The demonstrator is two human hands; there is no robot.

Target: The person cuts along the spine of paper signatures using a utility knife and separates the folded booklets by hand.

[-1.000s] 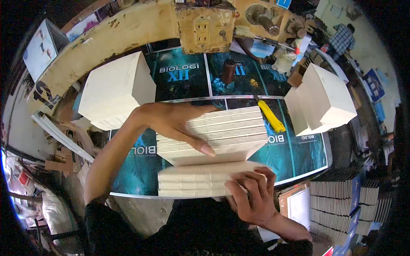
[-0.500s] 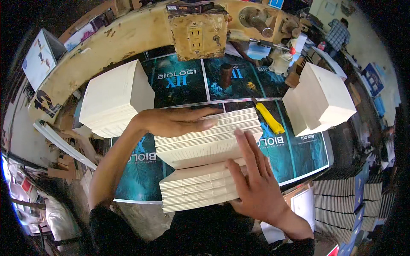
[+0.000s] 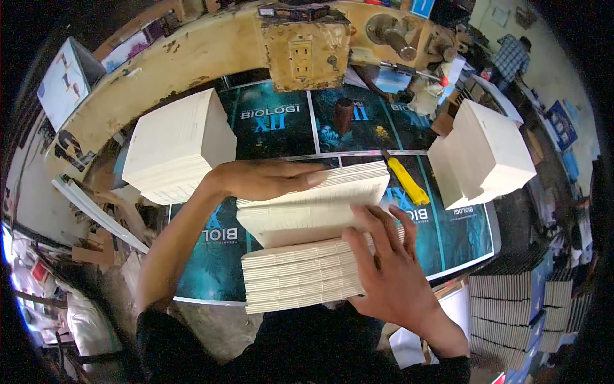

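Observation:
Two piles of sewn, uncovered book blocks with cream pages lie before me, parted by a wedge-shaped gap. My left hand [image 3: 272,180] rests flat across the top of the far pile [image 3: 320,211], fingers stretched out to the right. Over the right end of the near pile [image 3: 300,278] is my right hand [image 3: 393,275], its fingers spread and bent, the fingertips by the gap. Stitched spines of the near pile face me. The right thumb is mostly hidden, and its fingertips are slightly blurred.
Printed teal cover sheets [image 3: 275,121] lie under the work. Tall page-block stacks stand at left [image 3: 169,147] and right [image 3: 489,150]. A yellow cutter [image 3: 407,182] and a dark cylindrical object [image 3: 343,116] lie beyond. Several book stacks [image 3: 502,313] fill the lower right; a person [image 3: 511,57] stands far off.
The gap between the piles has widened, showing more of the far pile's page face. My right fingers have drawn back slightly toward me and spread; my left hand stays on the far pile.

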